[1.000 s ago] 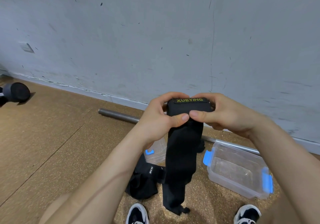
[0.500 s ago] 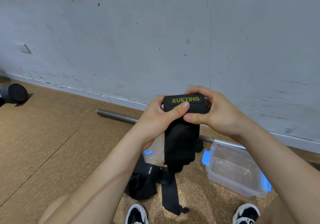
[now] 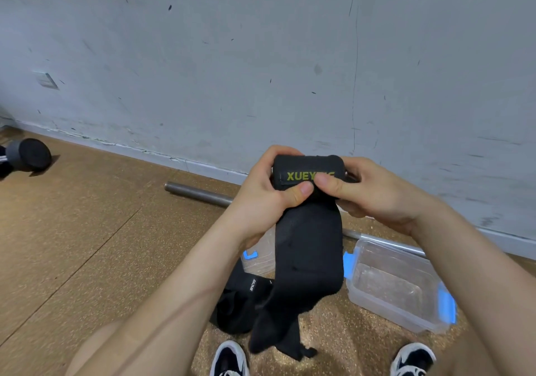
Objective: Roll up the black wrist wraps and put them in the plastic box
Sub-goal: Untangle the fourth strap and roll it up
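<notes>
On the brown speckled floor, next to a grey wall with many small marks, stands a clear plastic box with blue clips. It is open. Both hands are up in front of the wall, holding a black wrist wrap. The left hand and the right hand curl round the rolled top part, with the two thumbs pressing on the front, partly over its yellow letters. The rest of the wrap hangs down loose, to the left of the box. A second black wrap lies in a heap on the floor just beside it. Behind the left wrist is another clear plastic piece with a blue clip. A long metal bar lies along the foot of the wall. A dark dumbbell sits far to the left. Two black and white shoes show at the bottom edge.
</notes>
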{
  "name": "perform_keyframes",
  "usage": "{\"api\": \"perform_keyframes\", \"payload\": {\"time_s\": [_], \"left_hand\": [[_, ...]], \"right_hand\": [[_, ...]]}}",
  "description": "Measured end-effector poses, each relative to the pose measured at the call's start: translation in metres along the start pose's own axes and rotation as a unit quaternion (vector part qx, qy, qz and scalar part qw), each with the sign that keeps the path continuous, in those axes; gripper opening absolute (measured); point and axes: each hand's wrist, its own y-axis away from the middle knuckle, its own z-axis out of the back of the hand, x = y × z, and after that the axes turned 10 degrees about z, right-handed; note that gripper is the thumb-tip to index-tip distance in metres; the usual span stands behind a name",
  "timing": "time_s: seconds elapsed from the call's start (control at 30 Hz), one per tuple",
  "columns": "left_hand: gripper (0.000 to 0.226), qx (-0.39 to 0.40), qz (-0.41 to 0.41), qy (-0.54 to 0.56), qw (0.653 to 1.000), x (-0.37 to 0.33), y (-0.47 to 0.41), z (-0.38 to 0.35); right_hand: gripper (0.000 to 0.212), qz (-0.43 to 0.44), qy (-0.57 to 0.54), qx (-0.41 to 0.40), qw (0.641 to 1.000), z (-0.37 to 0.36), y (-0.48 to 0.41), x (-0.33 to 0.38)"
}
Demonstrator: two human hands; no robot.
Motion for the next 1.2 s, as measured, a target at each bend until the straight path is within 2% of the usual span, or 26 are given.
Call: {"api": "perform_keyframes", "payload": {"time_s": [0.1,0.2,0.3,0.4,0.5,0.63,0.73,0.8,0.87,0.93,1.03,1.13,1.17,1.2], "left_hand": [[0.038,0.015,0.023,0.043,0.999,-0.001,0.000,-0.001],[0.040,0.022,0.078,0.107,0.991,-0.006,0.000,-0.005],[0.042,-0.012,0.073,0.120,0.990,-0.008,-0.001,-0.008],[0.037,-0.032,0.047,0.126,0.990,-0.009,-0.001,-0.008],[0.032,-0.028,0.038,0.106,0.993,-0.009,-0.002,-0.007],[0.025,-0.017,0.043,0.104,0.994,-0.008,-0.002,-0.005],[0.031,-0.010,0.051,0.107,0.993,-0.009,-0.001,-0.003],[0.045,-0.001,0.069,0.130,0.989,-0.010,-0.001,-0.003],[0.056,0.020,0.110,0.140,0.984,-0.012,0.001,-0.004],[0.057,0.017,0.144,0.112,0.983,-0.013,0.000,-0.005],[0.062,-0.023,0.125,0.099,0.987,-0.010,-0.002,-0.002],[0.048,-0.016,0.094,0.093,0.991,-0.009,-0.002,0.000],[0.044,-0.012,0.090,0.089,0.992,-0.010,-0.002,0.001],[0.042,-0.008,0.087,0.087,0.992,-0.010,-0.001,0.001]], "right_hand": [[0.011,0.030,0.012,-0.010,0.999,0.004,0.000,0.000],[0.030,0.053,0.054,-0.019,0.997,0.006,0.000,-0.003],[0.037,0.055,0.079,-0.032,0.995,0.003,-0.001,-0.006],[0.020,0.023,0.026,-0.023,0.999,0.001,0.001,0.002],[0.041,-0.049,-0.007,-0.003,0.999,0.003,0.000,0.004],[0.036,-0.040,-0.042,-0.004,0.998,0.002,-0.004,-0.001],[0.033,-0.028,-0.081,-0.022,0.996,0.002,-0.006,-0.005],[0.030,-0.015,-0.100,-0.037,0.994,0.001,-0.006,-0.005],[0.039,-0.005,-0.088,-0.054,0.995,0.000,-0.006,-0.007],[0.047,-0.004,-0.045,-0.064,0.997,-0.002,-0.006,-0.009],[0.048,-0.020,-0.023,-0.037,0.999,-0.003,-0.004,-0.007],[0.030,-0.060,-0.056,0.033,0.996,-0.003,-0.001,0.001],[0.029,-0.079,-0.070,0.044,0.993,-0.002,0.000,0.003],[0.036,-0.092,-0.074,0.046,0.992,-0.001,0.000,0.003]]}}
